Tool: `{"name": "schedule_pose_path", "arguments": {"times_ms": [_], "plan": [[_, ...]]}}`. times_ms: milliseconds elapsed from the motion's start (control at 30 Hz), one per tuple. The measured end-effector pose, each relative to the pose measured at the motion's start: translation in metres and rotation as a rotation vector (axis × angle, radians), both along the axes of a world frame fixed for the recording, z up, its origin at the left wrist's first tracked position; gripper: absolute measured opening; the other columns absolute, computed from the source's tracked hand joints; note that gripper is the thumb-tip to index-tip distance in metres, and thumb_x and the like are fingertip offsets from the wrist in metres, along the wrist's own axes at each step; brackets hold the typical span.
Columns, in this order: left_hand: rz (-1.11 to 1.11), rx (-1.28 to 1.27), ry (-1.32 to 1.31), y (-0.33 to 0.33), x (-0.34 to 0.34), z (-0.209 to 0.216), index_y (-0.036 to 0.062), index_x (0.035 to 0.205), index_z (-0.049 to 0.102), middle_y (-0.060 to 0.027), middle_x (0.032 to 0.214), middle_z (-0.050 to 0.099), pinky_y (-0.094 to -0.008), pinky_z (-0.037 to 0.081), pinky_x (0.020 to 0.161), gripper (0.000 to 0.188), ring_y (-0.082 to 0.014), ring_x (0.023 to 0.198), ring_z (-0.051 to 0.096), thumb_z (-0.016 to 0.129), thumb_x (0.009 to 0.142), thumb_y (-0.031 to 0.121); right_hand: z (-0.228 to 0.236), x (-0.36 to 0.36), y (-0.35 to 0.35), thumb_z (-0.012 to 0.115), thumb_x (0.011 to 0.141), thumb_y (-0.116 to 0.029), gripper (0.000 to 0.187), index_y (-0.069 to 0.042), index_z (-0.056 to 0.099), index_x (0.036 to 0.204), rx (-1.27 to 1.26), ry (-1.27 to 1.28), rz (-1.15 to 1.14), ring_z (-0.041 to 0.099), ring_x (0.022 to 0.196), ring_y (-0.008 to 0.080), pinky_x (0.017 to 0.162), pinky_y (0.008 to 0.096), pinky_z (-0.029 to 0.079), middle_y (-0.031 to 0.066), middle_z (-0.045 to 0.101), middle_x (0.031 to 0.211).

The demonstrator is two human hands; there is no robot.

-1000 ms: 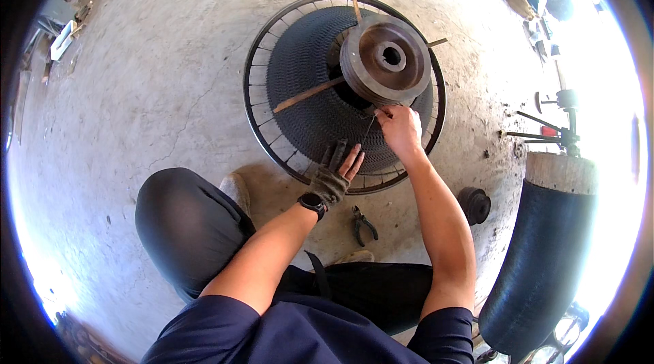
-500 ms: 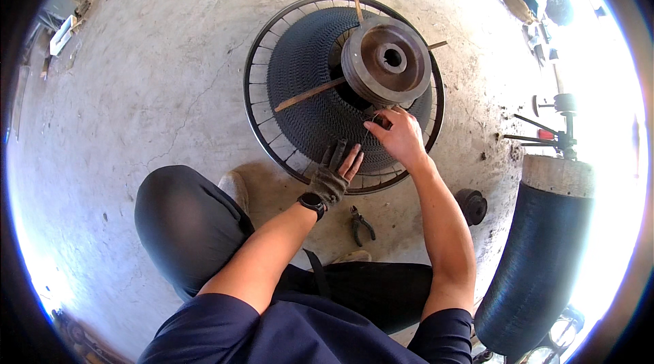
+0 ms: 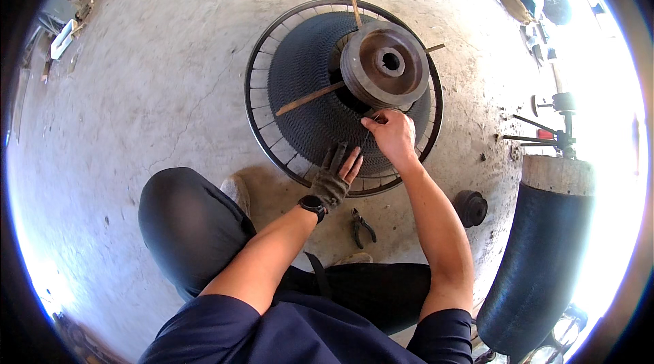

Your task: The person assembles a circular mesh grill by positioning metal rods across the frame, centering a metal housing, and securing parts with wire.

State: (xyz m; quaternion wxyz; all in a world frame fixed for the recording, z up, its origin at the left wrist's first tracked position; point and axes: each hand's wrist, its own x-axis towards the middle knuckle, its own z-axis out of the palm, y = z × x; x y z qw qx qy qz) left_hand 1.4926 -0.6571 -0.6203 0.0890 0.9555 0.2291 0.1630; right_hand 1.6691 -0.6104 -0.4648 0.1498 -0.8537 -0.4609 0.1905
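Note:
A round wire frame (image 3: 253,102) lies flat on the concrete floor, with a dark woven mesh (image 3: 306,71) built up over its spokes. A heavy rusty metal pulley disc (image 3: 385,64) rests on the middle of the mesh, and wooden sticks (image 3: 310,97) poke out from under it. My left hand (image 3: 338,175), in a fingerless glove, lies flat on the near edge of the mesh with its fingers spread. My right hand (image 3: 390,134) is just below the disc, its fingertips pinched on a thin wire strand (image 3: 368,136) that runs down into the weave.
Pliers (image 3: 361,226) lie on the floor between my knees and the frame. A small black round part (image 3: 471,207) sits to the right. A tall dark roll (image 3: 538,262) stands at the right, with metal tools (image 3: 545,136) beyond it.
My right hand has shifted slightly left along the mesh under the disc, still pinching the strand. My left hand has stayed on the near edge.

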Motion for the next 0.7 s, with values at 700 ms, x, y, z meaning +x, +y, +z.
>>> {"name": "schedule_pose_path", "arguments": {"times_ms": [700], "plan": [[0.194, -0.008, -0.335, 0.09, 0.036, 0.096, 0.007, 0.105, 0.061, -0.0102, 0.098, 0.054, -0.0463, 0.041, 0.079, 0.032, -0.0308, 0.093, 0.054, 0.061, 0.075, 0.018, -0.014, 0.011, -0.02, 0.064, 0.087, -0.023, 0.025, -0.002, 0.072, 0.098, 0.179, -0.032, 0.134, 0.065, 0.092, 0.0376, 0.083, 0.0452, 0.05, 0.0184, 0.068, 0.096]]}}
